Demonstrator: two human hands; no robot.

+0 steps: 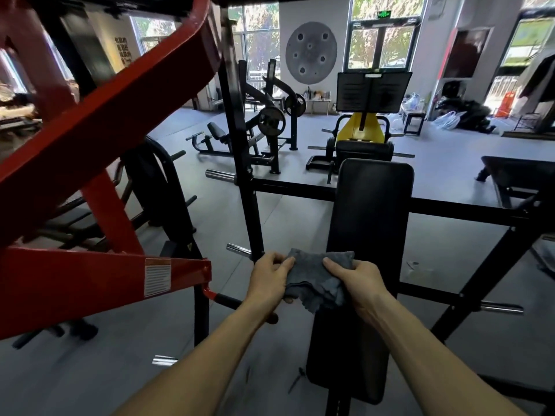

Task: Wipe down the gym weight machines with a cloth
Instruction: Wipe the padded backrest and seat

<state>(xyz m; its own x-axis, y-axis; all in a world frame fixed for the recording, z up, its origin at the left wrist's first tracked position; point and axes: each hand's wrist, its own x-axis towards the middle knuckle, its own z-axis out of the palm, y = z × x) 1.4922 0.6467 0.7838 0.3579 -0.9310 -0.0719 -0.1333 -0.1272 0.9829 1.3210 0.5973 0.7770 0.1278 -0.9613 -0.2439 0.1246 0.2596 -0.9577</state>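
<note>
Head view looks down two bare forearms to a grey cloth [318, 277] held up in front of a black bench pad [371, 211]. The left hand [271, 277] grips the cloth's left edge, thumb on top and fingers curled beneath. The right hand [357, 279] pinches the right side, with its thumb laid across the fabric and its fingers hidden behind it. The cloth is bunched between the two hands, a ragged corner hanging below them, and it overlaps the lower part of the pad from this angle; whether it touches the pad cannot be told.

A black frame [246, 175] rises just left of the hands, with chrome pegs [238, 250] jutting from it. A crossbar [468, 213] runs behind the pad to the right. Red arms [99, 124] of a machine fill the left side, and a white label [157, 277] sits on the lower one. Farther off on the grey floor [450, 163] stand a yellow machine [362, 127] and a black one loaded with plates [271, 121].
</note>
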